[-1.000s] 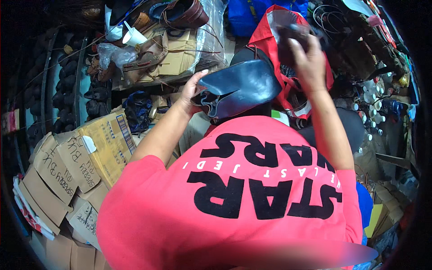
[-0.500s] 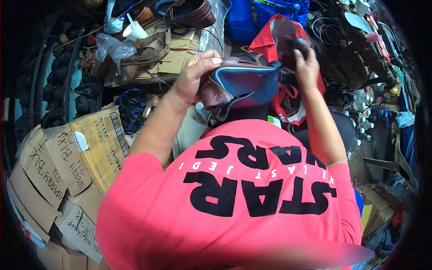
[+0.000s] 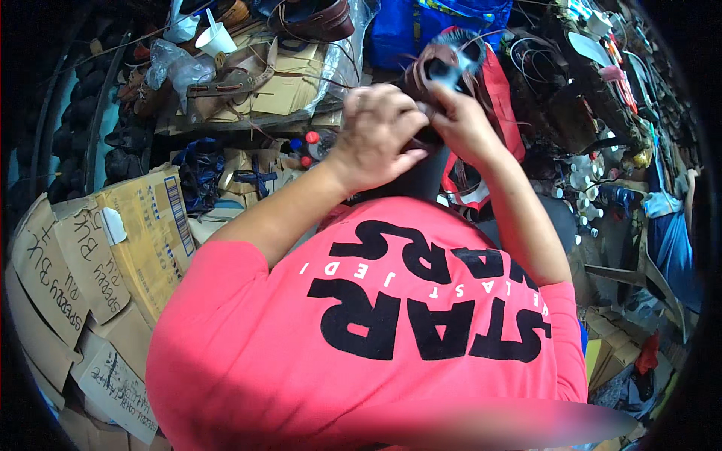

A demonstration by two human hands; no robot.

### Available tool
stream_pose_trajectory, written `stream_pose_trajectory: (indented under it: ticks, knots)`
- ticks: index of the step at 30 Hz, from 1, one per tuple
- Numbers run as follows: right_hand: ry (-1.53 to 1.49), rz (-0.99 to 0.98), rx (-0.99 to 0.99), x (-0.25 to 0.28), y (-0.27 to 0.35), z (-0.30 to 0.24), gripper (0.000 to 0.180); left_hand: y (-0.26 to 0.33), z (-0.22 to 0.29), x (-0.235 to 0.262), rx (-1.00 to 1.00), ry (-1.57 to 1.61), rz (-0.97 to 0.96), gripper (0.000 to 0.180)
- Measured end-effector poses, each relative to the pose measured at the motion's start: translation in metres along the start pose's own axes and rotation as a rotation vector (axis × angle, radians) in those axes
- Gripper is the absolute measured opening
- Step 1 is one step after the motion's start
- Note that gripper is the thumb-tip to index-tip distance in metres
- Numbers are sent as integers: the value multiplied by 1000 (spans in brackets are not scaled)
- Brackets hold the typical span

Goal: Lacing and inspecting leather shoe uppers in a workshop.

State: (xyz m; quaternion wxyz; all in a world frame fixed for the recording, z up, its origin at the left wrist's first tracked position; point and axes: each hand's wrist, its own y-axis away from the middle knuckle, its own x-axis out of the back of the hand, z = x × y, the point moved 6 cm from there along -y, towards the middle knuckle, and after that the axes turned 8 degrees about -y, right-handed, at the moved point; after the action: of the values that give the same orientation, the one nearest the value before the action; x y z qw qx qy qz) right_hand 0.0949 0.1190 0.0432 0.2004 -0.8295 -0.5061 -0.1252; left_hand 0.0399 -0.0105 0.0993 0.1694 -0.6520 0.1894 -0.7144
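While I watch at upper centre, my left hand (image 3: 376,135) and right hand (image 3: 462,124) both clamp a dark leather piece (image 3: 440,68). Seemingly mid-fitting; next calls for firm, steady pinching above the red bag (image 3: 500,98).

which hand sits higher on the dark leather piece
The right hand; it grips nearer the top, while the left hand clasps the leather piece lower down.
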Motion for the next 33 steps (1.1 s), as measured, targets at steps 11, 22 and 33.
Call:
stream_pose_trajectory:
  ticks: [11,22,33]
  knots:
    - [242,-254,-124,-27,15,-42,60,64,-53,-67,674,850,-124,86]
    - [24,-625,-413,-29,28,-5,39,53,-62,-66,687,1121,-350,64]
    - [19,-862,-552,-36,29,10,35,-5,-24,11,67,359,37,63]
